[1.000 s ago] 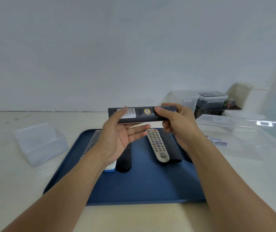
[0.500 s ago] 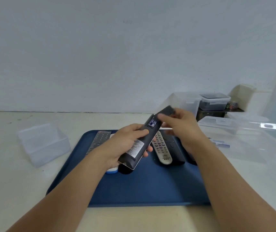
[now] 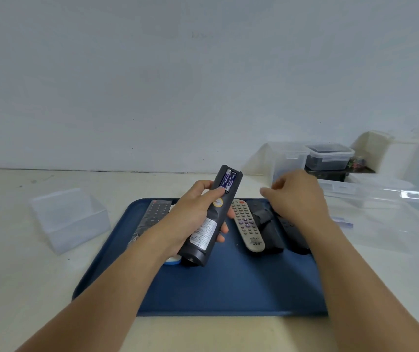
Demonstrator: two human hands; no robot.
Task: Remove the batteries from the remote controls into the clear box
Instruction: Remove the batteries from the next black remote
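My left hand (image 3: 193, 217) grips a black remote (image 3: 209, 224) tilted up over the blue tray (image 3: 228, 288), back side facing me. Its battery compartment is open and shows two blue-and-white batteries (image 3: 228, 181), with my left thumb just below them. My right hand (image 3: 297, 196) hovers to the right of the remote, apart from it, fingers loosely curled with nothing visible in them. A dark cover piece (image 3: 263, 215) lies on the tray beneath that hand. The empty clear box (image 3: 68, 219) stands left of the tray.
On the tray lie a grey remote (image 3: 247, 226), black remotes (image 3: 274, 237) beside it, a wrapped dark remote (image 3: 155, 213) at the left and a white-blue one (image 3: 172, 260) under my left wrist. Clear containers (image 3: 330, 156) and a large clear lid (image 3: 381, 196) crowd the right.
My right hand has let go of the remote's far end and moved right. The battery compartment now stands uncovered. My left hand has raised the remote slightly.
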